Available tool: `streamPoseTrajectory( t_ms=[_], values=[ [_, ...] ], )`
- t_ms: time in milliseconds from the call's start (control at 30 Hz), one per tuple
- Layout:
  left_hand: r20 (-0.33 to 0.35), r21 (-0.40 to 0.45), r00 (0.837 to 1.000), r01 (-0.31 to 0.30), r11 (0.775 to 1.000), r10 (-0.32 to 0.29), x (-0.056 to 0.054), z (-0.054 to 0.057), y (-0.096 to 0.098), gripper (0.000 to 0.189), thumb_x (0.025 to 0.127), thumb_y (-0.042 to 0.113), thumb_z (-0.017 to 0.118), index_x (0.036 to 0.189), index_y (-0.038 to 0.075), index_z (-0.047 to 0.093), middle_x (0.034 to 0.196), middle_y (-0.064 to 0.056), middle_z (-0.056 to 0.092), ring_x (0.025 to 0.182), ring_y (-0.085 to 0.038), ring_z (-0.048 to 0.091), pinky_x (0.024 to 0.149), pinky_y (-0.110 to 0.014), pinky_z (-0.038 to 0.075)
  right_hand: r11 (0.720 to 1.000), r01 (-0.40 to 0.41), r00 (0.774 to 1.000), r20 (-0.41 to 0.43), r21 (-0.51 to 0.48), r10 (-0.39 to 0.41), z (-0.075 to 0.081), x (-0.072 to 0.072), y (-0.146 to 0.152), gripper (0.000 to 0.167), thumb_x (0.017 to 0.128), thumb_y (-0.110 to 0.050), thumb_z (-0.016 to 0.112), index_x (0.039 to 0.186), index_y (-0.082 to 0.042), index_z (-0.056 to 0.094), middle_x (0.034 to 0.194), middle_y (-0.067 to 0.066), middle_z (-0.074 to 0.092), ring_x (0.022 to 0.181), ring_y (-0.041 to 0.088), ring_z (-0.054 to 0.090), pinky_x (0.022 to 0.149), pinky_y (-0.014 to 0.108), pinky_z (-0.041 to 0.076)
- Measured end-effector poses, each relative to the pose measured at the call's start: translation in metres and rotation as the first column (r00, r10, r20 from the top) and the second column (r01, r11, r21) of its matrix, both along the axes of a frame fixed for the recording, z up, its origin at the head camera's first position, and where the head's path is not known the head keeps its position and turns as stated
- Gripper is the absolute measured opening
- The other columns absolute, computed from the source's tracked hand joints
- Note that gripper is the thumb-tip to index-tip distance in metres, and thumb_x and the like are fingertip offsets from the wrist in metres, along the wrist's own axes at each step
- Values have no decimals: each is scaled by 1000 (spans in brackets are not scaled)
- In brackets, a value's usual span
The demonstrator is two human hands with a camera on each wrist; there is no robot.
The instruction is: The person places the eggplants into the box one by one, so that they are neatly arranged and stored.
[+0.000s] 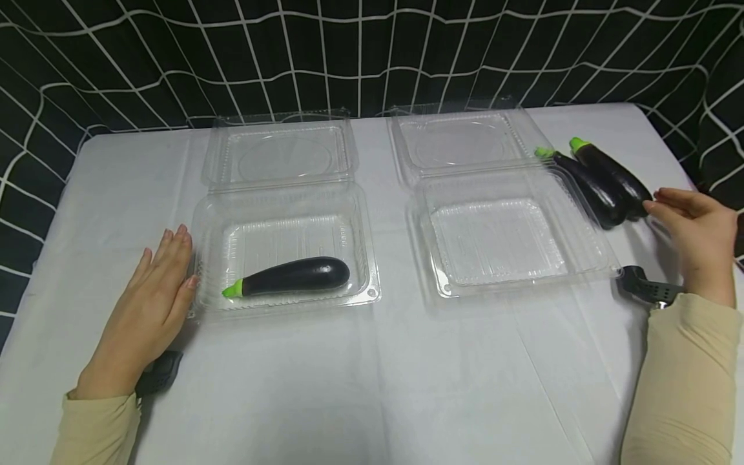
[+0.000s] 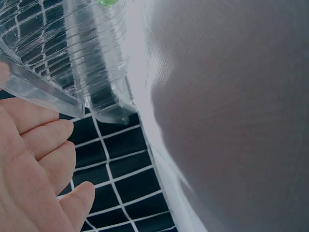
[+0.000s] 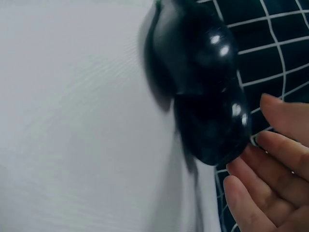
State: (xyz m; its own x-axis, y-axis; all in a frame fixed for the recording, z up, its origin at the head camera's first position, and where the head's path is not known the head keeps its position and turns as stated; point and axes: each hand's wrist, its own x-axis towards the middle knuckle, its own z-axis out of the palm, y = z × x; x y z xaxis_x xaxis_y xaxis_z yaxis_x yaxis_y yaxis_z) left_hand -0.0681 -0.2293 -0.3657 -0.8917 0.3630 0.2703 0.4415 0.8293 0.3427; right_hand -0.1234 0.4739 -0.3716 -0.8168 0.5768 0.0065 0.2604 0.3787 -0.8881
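Note:
A dark eggplant (image 1: 299, 276) with a green stem end lies in the front part of the left clear plastic container (image 1: 279, 242). My left hand (image 1: 148, 300) rests beside that container's left side with straight fingers; whether they touch its rim cannot be told. In the left wrist view the fingers (image 2: 53, 137) are close to the container's ribbed wall (image 2: 82, 53). On the right, two more eggplants lie side by side, a nearer eggplant (image 1: 589, 190) and a farther eggplant (image 1: 619, 173). My right hand (image 1: 700, 236), its fingers loosely bent, is at the lower end of the farther eggplant (image 3: 212, 128).
A second clear container (image 1: 494, 242) stands open at right centre, its lid (image 1: 465, 142) folded back. The left container's lid (image 1: 285, 152) is folded back too. White cloth (image 1: 378, 387) covers the table. Behind hangs a dark curtain (image 1: 372, 58) with a white grid.

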Motion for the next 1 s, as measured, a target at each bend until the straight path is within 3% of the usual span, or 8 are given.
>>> streamPoseTrajectory(
  t_ms=[67, 200, 300, 400, 500, 600, 667, 1000],
  values=[
    [0, -1, 1000, -1, 1000, 1, 0, 0, 0, 55, 101, 24, 40, 145, -7, 26, 149, -22, 28, 142, -25, 16, 116, -42, 9, 1000, -7, 999, 52, 29, 5, 6, 4, -11, 25, 87, -10, 66, 109, -22, 66, 79, -28, 58, 74, -9, 54, 64, 2, 42],
    [-1, -3, 1000, 0, 1000, 0, 0, 0, 0, 55, 101, 24, 40, 145, -7, 25, 149, -22, 27, 142, -25, 16, 116, -42, 9, 1000, -27, 998, 56, 6, 27, 7, 7, -17, 24, 87, -12, 66, 108, -23, 63, 74, -30, 57, 70, -11, 55, 62, 2, 42],
    [-4, 0, 1000, 3, 1000, -3, 0, 0, 0, 55, 102, 24, 39, 145, -7, 25, 149, -22, 27, 142, -25, 16, 116, -42, 9, 994, -47, 999, -21, -103, 45, 3, 7, -15, 21, 85, -8, 68, 99, -24, 64, 74, -25, 61, 68, -9, 58, 61, 5, 46],
    [-5, 3, 1000, 4, 1000, -4, 0, 1, 0, 55, 102, 24, 39, 145, -7, 25, 149, -22, 27, 142, -26, 17, 116, -43, 9, 970, -68, 993, -108, -233, 44, -1, 5, -13, 22, 82, -4, 71, 94, -22, 65, 78, -17, 64, 69, -6, 61, 62, 7, 49],
    [-4, 4, 1000, 3, 1000, -3, 0, 0, 0, 55, 102, 24, 39, 145, -7, 25, 149, -22, 27, 142, -26, 17, 116, -42, 9, 948, -79, 989, -146, -309, 34, -5, 4, -12, 31, 81, -2, 71, 110, -10, 64, 84, -13, 64, 72, -4, 62, 64, 8, 50],
    [-2, 2, 1000, 3, 1000, -3, 0, 0, 1, 55, 102, 24, 39, 145, -7, 25, 149, -22, 27, 142, -26, 16, 116, -42, 8, 936, -72, 988, -153, -344, 20, -6, 4, -11, 48, 82, -1, 70, 127, 0, 54, 90, -10, 62, 75, -3, 62, 65, 9, 50],
    [-5, 2, 1000, 4, 1000, -4, 0, 0, 1, 55, 102, 24, 38, 145, -8, 26, 149, -22, 27, 142, -26, 16, 116, -43, 9, 930, -71, 987, -159, -361, 14, -6, 5, -12, 51, 81, -1, 71, 129, 2, 51, 91, -9, 61, 76, -3, 62, 65, 9, 50],
    [1, 2, 1000, 4, 1000, -4, 0, 0, 0, 56, 102, 25, 39, 145, -8, 25, 149, -23, 27, 142, -26, 16, 116, -42, 8, 883, -93, 971, -237, -461, -22, -8, 5, -14, 24, 76, 2, 75, 94, -12, 68, 86, -5, 65, 75, 1, 63, 65, 11, 51]
  ],
)
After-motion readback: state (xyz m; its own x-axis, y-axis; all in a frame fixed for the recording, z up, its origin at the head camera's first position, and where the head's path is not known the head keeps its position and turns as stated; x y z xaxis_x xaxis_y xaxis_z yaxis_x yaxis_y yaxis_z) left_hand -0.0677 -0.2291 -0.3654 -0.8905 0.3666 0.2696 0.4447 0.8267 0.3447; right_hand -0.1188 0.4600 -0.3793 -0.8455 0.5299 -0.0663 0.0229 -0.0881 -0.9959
